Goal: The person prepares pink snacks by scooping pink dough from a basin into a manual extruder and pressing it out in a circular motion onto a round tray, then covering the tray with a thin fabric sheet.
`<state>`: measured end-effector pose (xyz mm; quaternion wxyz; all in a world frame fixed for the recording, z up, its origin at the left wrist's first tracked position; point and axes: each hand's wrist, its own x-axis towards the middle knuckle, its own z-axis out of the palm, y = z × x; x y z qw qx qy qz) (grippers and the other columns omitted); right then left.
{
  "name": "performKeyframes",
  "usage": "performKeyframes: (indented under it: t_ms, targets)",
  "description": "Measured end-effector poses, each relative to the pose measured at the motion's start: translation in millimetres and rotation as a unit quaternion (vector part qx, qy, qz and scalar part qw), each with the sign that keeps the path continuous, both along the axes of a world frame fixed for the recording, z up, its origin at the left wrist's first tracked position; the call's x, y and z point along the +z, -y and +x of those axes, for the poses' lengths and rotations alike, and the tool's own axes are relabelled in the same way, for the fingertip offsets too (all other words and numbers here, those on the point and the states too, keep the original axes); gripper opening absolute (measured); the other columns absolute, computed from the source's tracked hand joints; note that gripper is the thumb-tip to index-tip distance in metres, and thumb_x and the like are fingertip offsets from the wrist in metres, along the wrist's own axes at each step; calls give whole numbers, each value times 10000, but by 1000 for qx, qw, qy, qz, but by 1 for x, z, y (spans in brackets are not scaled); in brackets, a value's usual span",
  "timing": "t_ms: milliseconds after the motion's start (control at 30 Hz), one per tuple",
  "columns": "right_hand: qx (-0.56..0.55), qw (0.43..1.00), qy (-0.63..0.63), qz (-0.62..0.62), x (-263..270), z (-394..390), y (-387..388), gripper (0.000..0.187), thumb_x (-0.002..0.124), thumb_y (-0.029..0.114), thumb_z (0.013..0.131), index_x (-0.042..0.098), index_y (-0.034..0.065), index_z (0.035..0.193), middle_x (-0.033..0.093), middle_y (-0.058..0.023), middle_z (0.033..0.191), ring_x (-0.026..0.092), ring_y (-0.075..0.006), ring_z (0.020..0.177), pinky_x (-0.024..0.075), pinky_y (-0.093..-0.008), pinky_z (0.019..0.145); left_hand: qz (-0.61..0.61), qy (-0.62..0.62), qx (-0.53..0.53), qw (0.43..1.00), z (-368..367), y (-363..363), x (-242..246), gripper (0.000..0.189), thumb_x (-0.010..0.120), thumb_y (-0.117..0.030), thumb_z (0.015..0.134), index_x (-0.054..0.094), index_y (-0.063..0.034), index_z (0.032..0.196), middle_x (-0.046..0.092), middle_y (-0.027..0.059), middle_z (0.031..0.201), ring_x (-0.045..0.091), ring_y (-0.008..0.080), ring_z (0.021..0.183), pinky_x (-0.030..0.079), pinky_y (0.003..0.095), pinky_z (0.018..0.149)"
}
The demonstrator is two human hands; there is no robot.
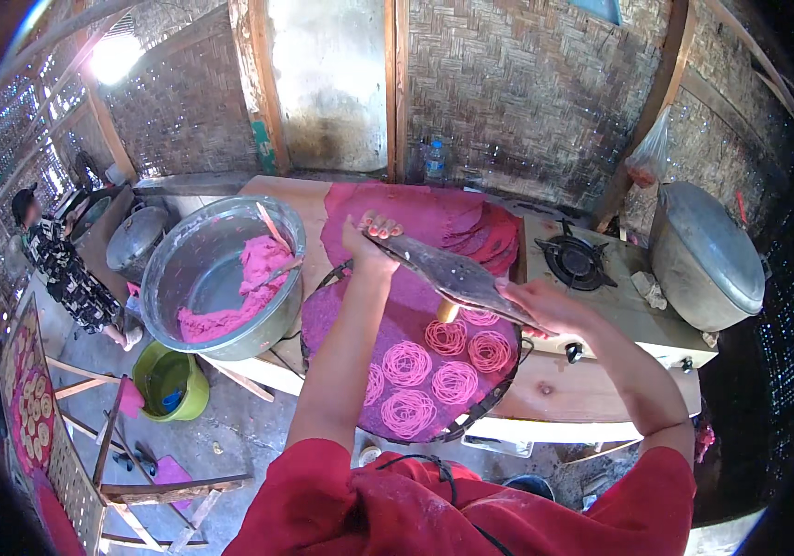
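Note:
My left hand [373, 240] grips the far end of a dark wooden hand press [449, 267], and my right hand [541, 303] holds its near right end. A yellowish cylinder [447, 311] sticks out beneath the press, above a round tray [468, 421] covered with purple sheeting. Several coiled nests of thin pink strands [407, 363] lie on the tray below and in front of the cylinder. One redder nest [445, 337] sits almost directly under it. Whether strands hang from the cylinder cannot be made out.
Left of the tray stands a large metal basin [216, 274] with pink dough [265, 264]. Stacked pink sheets [411, 201] lie behind. A gas stove [578, 260] and big lidded pot [706, 257] are at right. Another person [67, 260] is far left, beyond a green bucket [171, 382].

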<state>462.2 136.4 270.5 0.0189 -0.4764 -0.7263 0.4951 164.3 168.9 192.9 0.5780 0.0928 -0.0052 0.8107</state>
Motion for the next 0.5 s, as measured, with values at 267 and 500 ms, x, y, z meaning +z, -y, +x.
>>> performKeyframes:
  t_ms: [267, 500]
  targets:
    - [6, 999, 14, -44, 8, 18, 5, 612, 424, 594, 874, 501, 64, 578, 417, -5, 464, 402, -99, 379, 302, -266, 355, -51, 16, 13, 998, 27, 16, -3, 428, 290, -398, 886, 314, -206, 505, 303, -61, 393, 330, 104, 341, 302, 262, 405]
    - [10, 1000, -16, -5, -41, -4, -17, 570, 412, 584, 885, 535, 71, 669, 421, 10, 489, 398, -85, 400, 296, -248, 368, -26, -23, 8, 999, -4, -5, -29, 429, 295, -412, 880, 325, -195, 511, 298, -54, 387, 314, 105, 326, 310, 261, 399]
